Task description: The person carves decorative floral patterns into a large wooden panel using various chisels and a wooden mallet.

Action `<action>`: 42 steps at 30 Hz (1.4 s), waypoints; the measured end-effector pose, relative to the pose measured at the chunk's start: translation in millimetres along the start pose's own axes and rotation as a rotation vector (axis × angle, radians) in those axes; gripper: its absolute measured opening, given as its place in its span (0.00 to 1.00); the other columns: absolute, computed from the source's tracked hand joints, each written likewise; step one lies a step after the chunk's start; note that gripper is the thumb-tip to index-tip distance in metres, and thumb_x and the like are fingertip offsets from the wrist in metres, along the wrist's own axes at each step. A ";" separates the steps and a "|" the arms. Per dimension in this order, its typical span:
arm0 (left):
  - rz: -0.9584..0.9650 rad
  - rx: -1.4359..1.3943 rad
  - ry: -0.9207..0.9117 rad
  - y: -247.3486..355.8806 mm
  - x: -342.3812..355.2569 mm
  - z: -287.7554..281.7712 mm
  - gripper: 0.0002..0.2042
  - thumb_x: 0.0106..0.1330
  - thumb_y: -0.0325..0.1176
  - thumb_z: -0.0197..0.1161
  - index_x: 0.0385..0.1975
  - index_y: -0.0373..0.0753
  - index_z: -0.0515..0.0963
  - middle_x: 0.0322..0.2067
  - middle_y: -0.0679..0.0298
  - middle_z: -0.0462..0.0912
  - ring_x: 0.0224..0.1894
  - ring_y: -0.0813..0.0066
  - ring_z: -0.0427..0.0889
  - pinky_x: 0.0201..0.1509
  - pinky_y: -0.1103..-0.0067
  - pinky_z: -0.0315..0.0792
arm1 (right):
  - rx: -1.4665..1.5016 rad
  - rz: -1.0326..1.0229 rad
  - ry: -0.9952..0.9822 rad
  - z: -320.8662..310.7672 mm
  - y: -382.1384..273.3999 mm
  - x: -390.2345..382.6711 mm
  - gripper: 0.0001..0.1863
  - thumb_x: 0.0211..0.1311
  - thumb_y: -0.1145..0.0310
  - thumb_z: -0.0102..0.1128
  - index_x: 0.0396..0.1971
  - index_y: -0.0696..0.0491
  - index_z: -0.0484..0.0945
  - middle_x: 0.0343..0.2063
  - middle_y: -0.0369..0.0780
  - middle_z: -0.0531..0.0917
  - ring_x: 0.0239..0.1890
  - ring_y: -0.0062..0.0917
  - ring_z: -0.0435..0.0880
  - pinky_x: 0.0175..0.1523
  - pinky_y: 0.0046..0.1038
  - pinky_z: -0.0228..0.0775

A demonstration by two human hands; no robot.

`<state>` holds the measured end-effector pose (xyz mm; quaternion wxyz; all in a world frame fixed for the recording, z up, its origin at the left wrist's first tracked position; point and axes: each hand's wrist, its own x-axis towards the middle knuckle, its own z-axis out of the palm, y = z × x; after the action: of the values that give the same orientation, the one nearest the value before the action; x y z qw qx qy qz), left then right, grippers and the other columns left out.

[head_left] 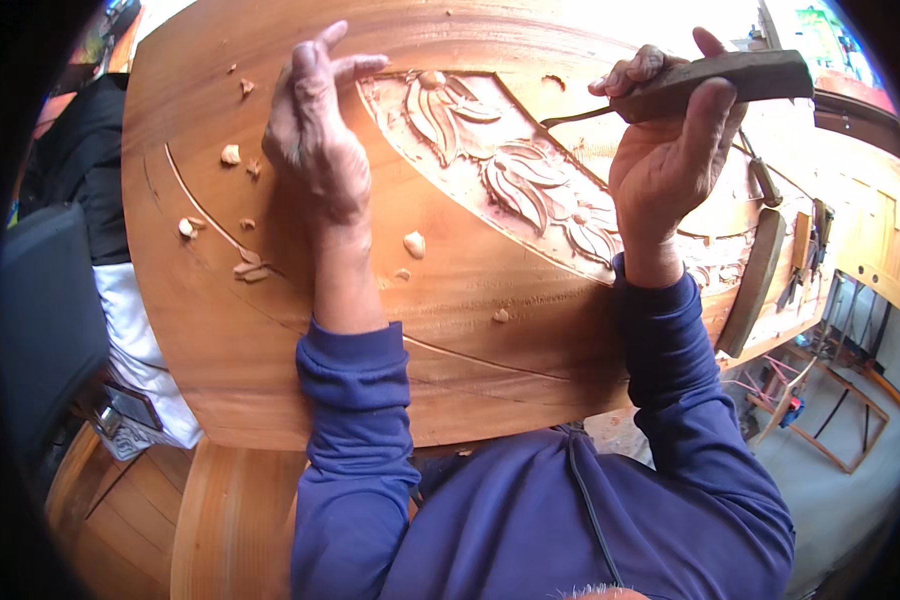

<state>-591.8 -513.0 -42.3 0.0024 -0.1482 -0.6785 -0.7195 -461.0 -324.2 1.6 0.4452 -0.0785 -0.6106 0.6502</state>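
My left hand (320, 140) hovers over or rests on a wooden panel (470, 370), beside the left edge of its carved flower-and-leaf relief (510, 175); its fingers are apart and hold nothing. In my right hand (670, 160) is a carving gouge with a dark wooden handle (755, 75), held over the relief's upper right, its thin blade pointing left toward the carved border. Wood chips (414, 244) are scattered on the panel, along with curved incised lines.
More carving tools and a long wooden block (750, 290) lie on the panel at right. Beyond are pale wooden boards (870, 220) and metal frames on the floor. A dark padded object (50, 320) and white cloth (145, 360) sit at left.
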 end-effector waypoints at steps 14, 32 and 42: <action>-0.120 0.103 0.052 2.2 9.6 5.1 0.30 0.83 0.54 0.42 0.58 0.29 0.76 0.33 0.52 0.89 0.40 0.70 0.88 0.54 0.75 0.75 | 0.006 0.148 0.217 -32.8 38.9 37.5 0.17 0.78 0.65 0.52 0.62 0.52 0.69 0.36 0.39 0.79 0.37 0.25 0.81 0.40 0.28 0.76; 0.576 0.406 -0.558 41.0 -148.6 176.9 0.12 0.69 0.44 0.67 0.33 0.42 0.86 0.28 0.63 0.84 0.30 0.62 0.81 0.38 0.68 0.76 | -0.141 1.084 -0.318 -199.0 -126.4 -64.9 0.26 0.71 0.77 0.62 0.68 0.59 0.70 0.46 0.40 0.82 0.41 0.15 0.81 0.45 0.18 0.73; 0.458 0.429 -0.531 41.9 -138.6 171.4 0.15 0.69 0.42 0.66 0.20 0.45 0.79 0.17 0.64 0.74 0.20 0.63 0.76 0.25 0.70 0.69 | -0.274 1.041 -0.546 -180.4 -117.8 -39.6 0.23 0.74 0.76 0.62 0.65 0.65 0.71 0.55 0.46 0.84 0.57 0.23 0.81 0.62 0.25 0.75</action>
<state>-414.7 -376.3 -25.4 0.0181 -0.4719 -0.7396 -0.4796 -264.2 -237.1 42.2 -0.1185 -0.2540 -0.6624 0.6948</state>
